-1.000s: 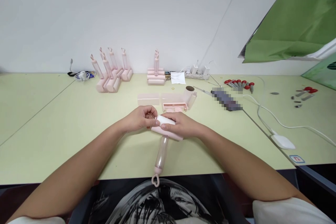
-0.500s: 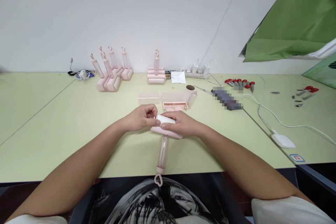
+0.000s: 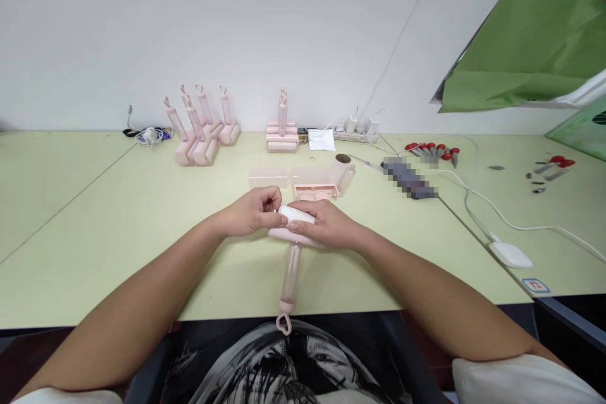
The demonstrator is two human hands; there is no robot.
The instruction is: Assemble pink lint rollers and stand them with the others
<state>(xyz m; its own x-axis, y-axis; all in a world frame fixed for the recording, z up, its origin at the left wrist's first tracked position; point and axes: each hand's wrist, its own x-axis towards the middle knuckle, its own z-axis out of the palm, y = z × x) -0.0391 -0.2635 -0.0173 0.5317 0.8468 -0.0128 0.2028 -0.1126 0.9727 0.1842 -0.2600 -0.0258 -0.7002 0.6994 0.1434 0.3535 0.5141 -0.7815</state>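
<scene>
A pink lint roller (image 3: 291, 274) lies in front of me, its clear handle pointing at my body and a heart-shaped loop over the table edge. My right hand (image 3: 329, 224) is wrapped round the right part of its head, thumb on the white sticky roll (image 3: 298, 214). At the left end of that roll, my left hand (image 3: 253, 210) is closed in a pinch, thumb and curled fingertips against the roll's edge. Whatever lies between those fingertips is too small to make out. Just beyond the hands sits an open pink roller cover (image 3: 315, 189).
Behind are clear plastic pieces (image 3: 268, 177) and a cardboard-cored roll (image 3: 343, 163). Several upright lint rollers (image 3: 206, 150) stand back left, more (image 3: 283, 139) by the wall. To the right are a blurred phone (image 3: 409, 178), red-ended tools (image 3: 433, 150) and a white charger (image 3: 511, 254) with its cable.
The lint roller has shifted slightly left and its loop has swung a little left. Both hands have moved slightly left with it and keep their hold.
</scene>
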